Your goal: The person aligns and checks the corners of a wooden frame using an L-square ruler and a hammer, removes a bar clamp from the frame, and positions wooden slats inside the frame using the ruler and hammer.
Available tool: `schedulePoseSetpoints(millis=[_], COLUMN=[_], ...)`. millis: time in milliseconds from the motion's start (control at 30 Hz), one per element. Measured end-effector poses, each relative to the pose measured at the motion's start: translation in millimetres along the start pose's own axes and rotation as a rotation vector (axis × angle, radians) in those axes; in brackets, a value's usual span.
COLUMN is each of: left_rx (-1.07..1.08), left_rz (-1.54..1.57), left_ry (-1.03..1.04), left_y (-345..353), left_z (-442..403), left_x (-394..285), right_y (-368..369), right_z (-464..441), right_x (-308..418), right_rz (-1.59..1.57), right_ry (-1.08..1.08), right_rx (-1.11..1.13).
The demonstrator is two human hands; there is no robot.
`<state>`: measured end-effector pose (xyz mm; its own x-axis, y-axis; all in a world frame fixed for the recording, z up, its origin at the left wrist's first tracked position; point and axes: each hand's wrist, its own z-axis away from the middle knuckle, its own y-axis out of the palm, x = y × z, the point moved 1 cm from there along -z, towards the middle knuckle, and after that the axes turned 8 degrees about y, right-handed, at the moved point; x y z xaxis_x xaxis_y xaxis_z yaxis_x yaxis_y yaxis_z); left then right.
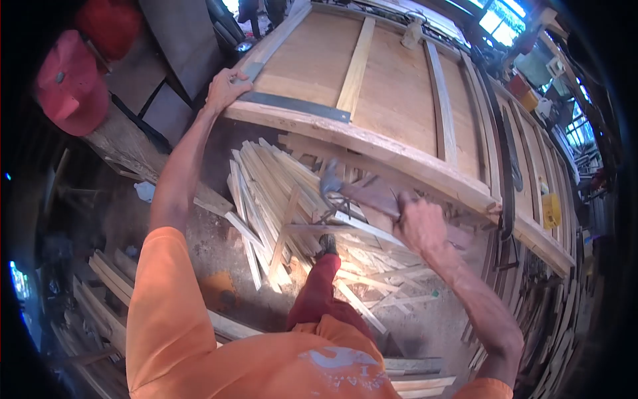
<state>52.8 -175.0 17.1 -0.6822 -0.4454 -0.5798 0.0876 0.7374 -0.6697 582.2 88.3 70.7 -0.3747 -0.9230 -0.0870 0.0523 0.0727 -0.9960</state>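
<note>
My left hand (224, 90) is closed over the near left corner of a wooden panel frame (372, 136), its fingers pressing a steel carpenter's square (296, 106) there. One arm of the square lies along the front rail, and the other runs up the left side. In my right hand (422, 223) is a claw hammer (362, 196), gripped by its wooden handle. The hammer is in front of the front rail and slightly blurred, with its head pointing left. Pale battens (359, 63) cross the plywood sheet (392, 86) inside the frame.
Loose wood strips (266, 193) lie piled on the floor below the frame, around my foot. A red cap (72, 83) hangs at left. A clear bottle (413, 32) stands on the panel's far side. At right are a second slatted frame (531, 173) and a yellow container (551, 210).
</note>
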Motion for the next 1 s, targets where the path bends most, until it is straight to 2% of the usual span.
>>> schedulePoseSetpoints(millis=[33, 100, 133, 200, 233, 267, 367, 433, 467, 500, 567, 600, 633, 700, 733, 767, 800, 867, 933, 967, 1000], left_rx=[0.010, -0.002, 0.024, 0.037, 0.053, 0.054, 0.026, -0.007, 0.021, 0.018, 0.005, 0.040, 0.078, -0.003, 0.009, -0.007, -0.043, -0.009, 0.020, 0.048, 0.058], left_rz=[-0.008, -0.035, -0.048, -0.039, -0.005, 0.021, -0.030, -0.017, -0.038, -0.052, -0.061, -0.016, 0.026, -0.029, -0.063, -0.044, -0.056, -0.090, -0.069, -0.046, -0.043], left_ry=[-0.017, -0.006, 0.004, 0.013, -0.036, -0.091, 0.002, -0.038, -0.050, -0.030, 0.011, -0.055, -0.135, -0.046, 0.020, -0.061, -0.058, -0.015, 0.000, -0.015, -0.038], left_y=[-0.7, -8.0, -5.2, -4.2, -2.3, -6.4, -3.2, -0.8, -4.0, -3.4, -9.4, -8.8, -6.1, -16.5, -2.0, -1.7, -10.0, -3.7, -6.8, -0.2, 7.0], left_z=[0.5, -4.7, 1.5, -6.5, -4.8, 3.8, -9.7, 0.6, -0.9, 4.4, -8.2, -9.5, 2.9, -14.3, -2.8, -0.6, -7.3, -1.0, -10.5, -4.7, 14.0], left_x=[-2.9, -7.8, -10.0, -17.1, -17.4, -13.1, -5.0, -4.4, -7.4, -9.0, -21.8, -25.1, -21.9, -11.4, -6.6, -13.8, -14.5, -14.2, -12.2, -6.8, -3.6], right_y=[-6.4, 19.2, 18.3, 7.9, 5.5, 1.8, -22.1, -11.2, -4.2, -6.0, -20.7, -19.8, -5.9, 3.1, 3.1, 1.4, 2.5, 12.8, 18.9, 19.3, 20.0], right_z=[14.7, 48.5, 44.3, 20.3, 22.0, 19.8, -4.7, 28.7, 41.6, 34.2, -24.0, -27.9, -11.2, -31.7, -14.5, 11.6, 34.1, 54.7, 11.6, 13.3, 14.1], right_x=[28.7, 70.5, 64.7, 35.7, 22.4, 8.4, -29.8, 10.3, 26.8, 22.8, -8.9, -24.0, -33.1, -50.4, -33.5, -3.8, 20.4, 52.0, 10.6, -5.4, -17.4], right_rz=[-0.034, -0.099, -0.110, 0.008, 0.004, 0.011, 0.033, -0.082, -0.154, -0.166, 0.029, 0.126, 0.123, 0.057, -0.018, -0.096, -0.047, -0.058, 0.128, 0.125, 0.082], right_ry=[-0.106, -0.523, -0.520, -0.710, -0.703, -0.530, 0.023, -0.236, -0.441, -0.436, -0.206, -0.085, -0.082, 0.064, 0.053, 0.041, -0.211, -0.621, -0.678, -0.665, -0.473], right_rx=[0.073, -0.008, -0.004, -0.038, -0.018, -0.025, -0.114, -0.065, 0.012, 0.023, 0.104, 0.166, 0.192, -0.142, 0.002, 0.156, -0.005, 0.093, -0.028, -0.009, -0.016])
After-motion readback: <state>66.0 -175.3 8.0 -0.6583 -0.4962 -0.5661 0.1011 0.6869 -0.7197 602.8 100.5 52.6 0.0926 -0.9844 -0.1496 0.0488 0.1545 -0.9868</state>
